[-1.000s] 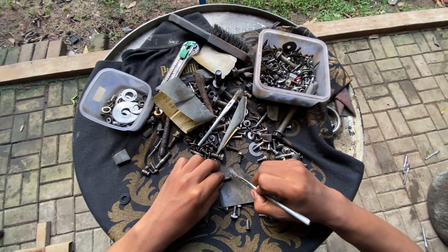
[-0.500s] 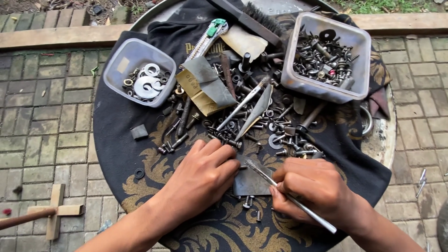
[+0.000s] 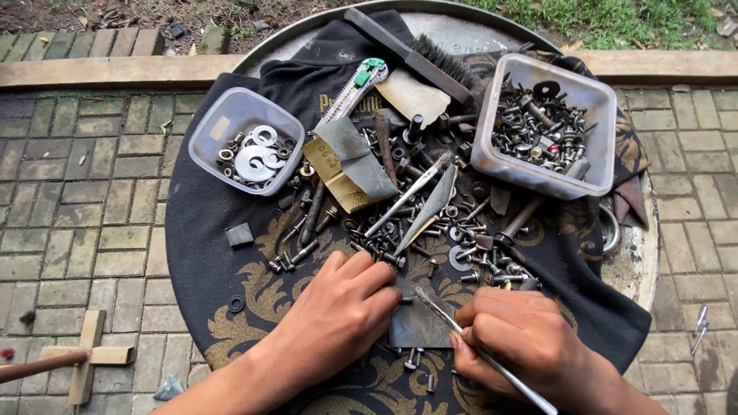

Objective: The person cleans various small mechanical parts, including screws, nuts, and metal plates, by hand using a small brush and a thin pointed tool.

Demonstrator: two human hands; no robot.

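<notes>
Since the earlier frame, both hands had shifted only slightly, the view itself having swung a little, and they remained over the same flat piece.

Item: dark metal plate (image 3: 419, 323), flat on the black patterned cloth (image 3: 207, 269) at the near edge of the round tray (image 3: 638, 269).

Left hand (image 3: 338, 315): palm down, just left of the plate, fingers curled together with their tips pressing its left edge; whether anything small lay under the fingertips could not be told.

Right hand (image 3: 523, 334): just right of the plate, fingers pinched closed around a thin metal rod (image 3: 477, 346), its frayed tip resting over the plate's upper part, its tail running past the wrist.

Beyond the plate: loose heap of bolts and nuts (image 3: 430, 223); folded sandpaper (image 3: 350, 165); wire brush (image 3: 415, 54) far beyond.

Beyond and left of the plate: small clear tub of washers (image 3: 246, 142).

Beyond and right of the plate: larger clear tub of screws (image 3: 546, 127).

Well left of the plate, off the tray: wooden cross-piece (image 3: 84, 357) on brick paving (image 3: 77, 207).
</notes>
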